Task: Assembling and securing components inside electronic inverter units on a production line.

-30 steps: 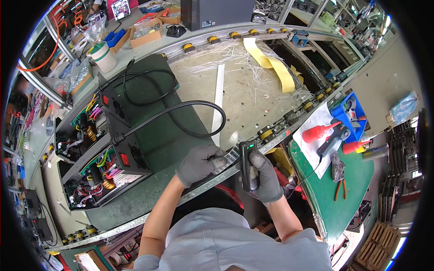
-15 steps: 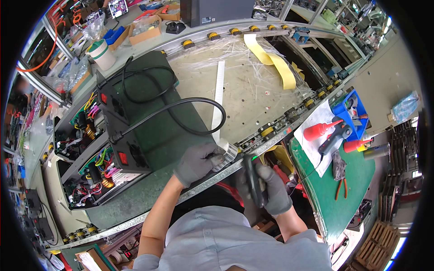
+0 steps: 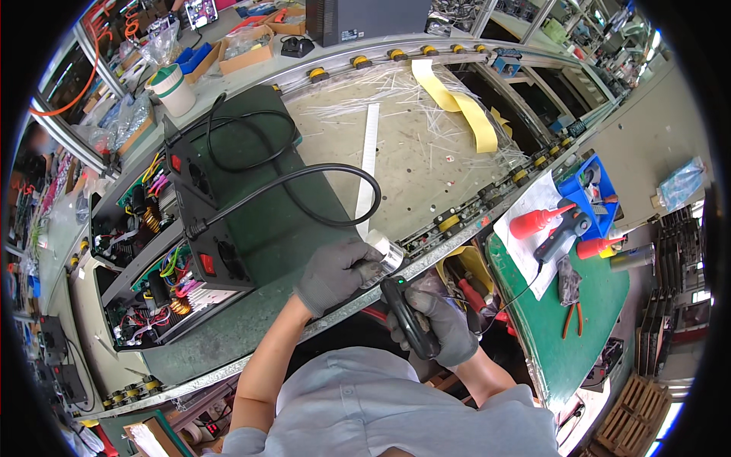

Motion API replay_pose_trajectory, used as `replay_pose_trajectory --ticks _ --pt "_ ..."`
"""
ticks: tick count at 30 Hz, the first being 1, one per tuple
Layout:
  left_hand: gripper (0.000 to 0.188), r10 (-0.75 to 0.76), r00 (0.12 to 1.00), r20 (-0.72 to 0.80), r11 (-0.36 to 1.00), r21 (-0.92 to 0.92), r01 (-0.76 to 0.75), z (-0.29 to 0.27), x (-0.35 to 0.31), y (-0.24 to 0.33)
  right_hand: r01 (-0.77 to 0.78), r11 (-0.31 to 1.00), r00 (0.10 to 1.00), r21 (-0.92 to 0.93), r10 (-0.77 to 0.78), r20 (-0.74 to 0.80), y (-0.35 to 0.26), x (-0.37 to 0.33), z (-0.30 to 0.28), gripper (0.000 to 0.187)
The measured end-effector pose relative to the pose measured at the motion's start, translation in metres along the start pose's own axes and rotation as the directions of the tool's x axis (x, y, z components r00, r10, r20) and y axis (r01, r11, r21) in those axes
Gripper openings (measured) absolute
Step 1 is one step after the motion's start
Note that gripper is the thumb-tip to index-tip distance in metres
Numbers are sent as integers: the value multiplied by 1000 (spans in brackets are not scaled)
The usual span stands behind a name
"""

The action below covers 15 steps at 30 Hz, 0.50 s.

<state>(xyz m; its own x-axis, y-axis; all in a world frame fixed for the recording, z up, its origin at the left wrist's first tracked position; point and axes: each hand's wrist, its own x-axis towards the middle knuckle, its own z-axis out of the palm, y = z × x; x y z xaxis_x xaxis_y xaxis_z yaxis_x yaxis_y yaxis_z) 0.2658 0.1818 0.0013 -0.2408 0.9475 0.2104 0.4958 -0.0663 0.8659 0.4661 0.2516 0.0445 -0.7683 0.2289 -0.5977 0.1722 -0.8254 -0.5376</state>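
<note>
My left hand (image 3: 335, 276), in a grey glove, is closed around a roll of white labels (image 3: 387, 250) at the near edge of the bench. From the roll a white label strip (image 3: 368, 160) runs away across the bench top. In my gloved right hand (image 3: 449, 324) is a black handheld scanner (image 3: 411, 316) with a small green light, its head close to the roll but apart from it. Left of my left hand stand dark metal housings (image 3: 251, 198) with red switches and a looped black power cable (image 3: 365, 183) on top.
Opened units with wiring (image 3: 156, 293) lie at the left. A yellow strip (image 3: 457, 99) curls on the far bench. On the green side table (image 3: 586, 305) are red bottles (image 3: 533, 221), a blue bin (image 3: 590, 190), a corded hand tool (image 3: 562, 238) and orange-handled pliers (image 3: 572, 320).
My right hand has brought the scanner left and slightly down, its head now tilted toward the label roll. My left hand keeps its place, with the roll turned a little and more exposed.
</note>
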Motion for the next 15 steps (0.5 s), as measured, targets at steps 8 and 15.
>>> replay_pose_trajectory --ticks 8,15 --pt "14 -23 999 22 999 34 22 -4 0 4 93 991 995 -92 -96 -26 -3 -3 -2 36" --pt "17 -71 988 134 996 -47 78 -8 -2 5 300 947 950 -119 -307 -52 -3 21 -16 38"
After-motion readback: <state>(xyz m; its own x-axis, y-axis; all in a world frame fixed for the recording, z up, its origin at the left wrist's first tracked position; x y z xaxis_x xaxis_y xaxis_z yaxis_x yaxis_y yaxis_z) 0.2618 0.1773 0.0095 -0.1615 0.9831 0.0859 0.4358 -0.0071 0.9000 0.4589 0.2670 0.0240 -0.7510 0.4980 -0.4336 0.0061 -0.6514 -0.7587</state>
